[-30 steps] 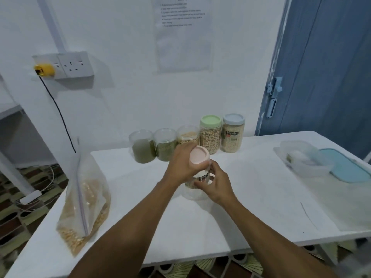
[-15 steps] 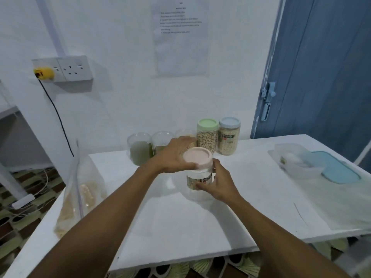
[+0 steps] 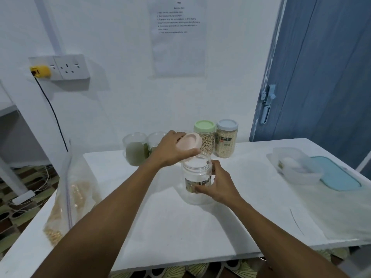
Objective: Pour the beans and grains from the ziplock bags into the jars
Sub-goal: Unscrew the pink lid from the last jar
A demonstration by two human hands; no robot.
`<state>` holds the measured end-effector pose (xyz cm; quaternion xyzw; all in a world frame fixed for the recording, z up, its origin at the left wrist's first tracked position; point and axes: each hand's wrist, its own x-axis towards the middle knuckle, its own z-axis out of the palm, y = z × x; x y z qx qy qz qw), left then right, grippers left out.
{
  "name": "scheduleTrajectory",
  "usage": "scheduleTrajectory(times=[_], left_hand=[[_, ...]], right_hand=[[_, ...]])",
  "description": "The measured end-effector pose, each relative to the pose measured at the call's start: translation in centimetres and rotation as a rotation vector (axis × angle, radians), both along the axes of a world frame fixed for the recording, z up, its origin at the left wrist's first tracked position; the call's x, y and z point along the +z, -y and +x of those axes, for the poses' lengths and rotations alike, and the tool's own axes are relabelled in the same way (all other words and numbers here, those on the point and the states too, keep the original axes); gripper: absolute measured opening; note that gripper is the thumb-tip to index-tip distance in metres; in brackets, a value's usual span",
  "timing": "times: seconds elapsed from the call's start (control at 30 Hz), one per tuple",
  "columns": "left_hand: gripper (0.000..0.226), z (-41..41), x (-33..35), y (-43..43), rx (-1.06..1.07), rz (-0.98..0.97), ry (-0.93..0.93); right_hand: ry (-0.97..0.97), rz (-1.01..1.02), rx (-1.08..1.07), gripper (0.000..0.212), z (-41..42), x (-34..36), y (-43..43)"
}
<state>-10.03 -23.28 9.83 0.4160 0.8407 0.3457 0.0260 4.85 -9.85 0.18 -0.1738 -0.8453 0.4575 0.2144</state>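
The left hand [image 3: 170, 149] has its fingers wrapped around a pink lid [image 3: 188, 142], holding it tilted just above the open mouth of a clear jar [image 3: 196, 177]. That jar stands on the white counter [image 3: 180, 227] near the middle and looks empty, and the right hand [image 3: 218, 183] grips its labelled side. Off at the left edge of the counter a ziplock bag [image 3: 70, 197] of pale yellow grains stands upright, well apart from the jar. Along the wall sit a green-lidded jar [image 3: 204, 137] and a blue-lidded jar [image 3: 225, 141], both filled, beside clear tubs of green contents [image 3: 134, 151].
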Motion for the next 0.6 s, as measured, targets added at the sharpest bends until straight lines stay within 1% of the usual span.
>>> scheduleTrajectory(times=[0.03, 0.07, 0.1, 0.13, 0.17, 0.2, 0.23, 0.27, 0.3, 0.33, 0.4, 0.43, 0.53, 0.6], left_hand=[[0.096, -0.4, -0.4, 0.4, -0.015, 0.053, 0.104], [0.091, -0.6, -1.2, 0.9, -0.025, 0.138, 0.256], [0.080, -0.5, -2.4, 1.3, -0.029, 0.239, 0.421], [0.061, -0.3, -3.9, 1.7, -0.014, 0.345, 0.595], [0.043, 0.0, -5.6, 2.0, 0.042, 0.450, 0.785], [0.033, 0.1, -7.3, 2.2, 0.120, 0.540, 0.986], [0.033, 0.4, -8.8, 2.4, 0.202, 0.594, 1.155], [0.036, 0.6, -10.2, 2.7, 0.276, 0.613, 1.272], [0.038, 0.7, -11.1, 2.9, 0.329, 0.610, 1.333], [0.036, 0.8, -11.8, 3.0, 0.369, 0.599, 1.348], [0.031, 0.8, -12.5, 3.0, 0.418, 0.585, 1.301], [0.030, 0.6, -12.7, 2.9, 0.433, 0.559, 1.241], [0.026, 0.0, -12.9, 3.0, 0.464, 0.383, 0.993], [0.028, -0.4, -13.3, 3.0, 0.469, 0.304, 0.909]], right_hand=[[-0.006, -0.007, -0.005, 0.086, 0.0, -0.1, -0.1], [-0.018, -0.020, -0.014, 0.087, 0.1, -0.2, -0.2], [-0.030, -0.035, -0.024, 0.088, 0.3, -0.4, -0.3], [-0.042, -0.050, -0.033, 0.088, 0.5, -0.6, -0.3], [-0.053, -0.061, -0.040, 0.088, 0.6, -0.8, -0.2], [-0.063, -0.064, -0.045, 0.088, 0.6, -0.9, -0.1], [-0.069, -0.064, -0.050, 0.088, 0.7, -1.1, -0.1], [-0.073, -0.066, -0.055, 0.088, 0.6, -1.1, 0.0], [-0.077, -0.068, -0.060, 0.087, 0.6, -1.1, 0.0], [-0.080, -0.067, -0.062, 0.087, 0.6, -1.1, 0.0], [-0.080, -0.063, -0.062, 0.088, 0.7, -1.1, -0.2], [-0.077, -0.064, -0.060, 0.089, 0.6, -1.1, -0.3], [-0.071, -0.069, -0.065, 0.088, 0.6, -1.2, -0.3], [-0.075, -0.078, -0.073, 0.089, 0.5, -1.4, -0.3]])
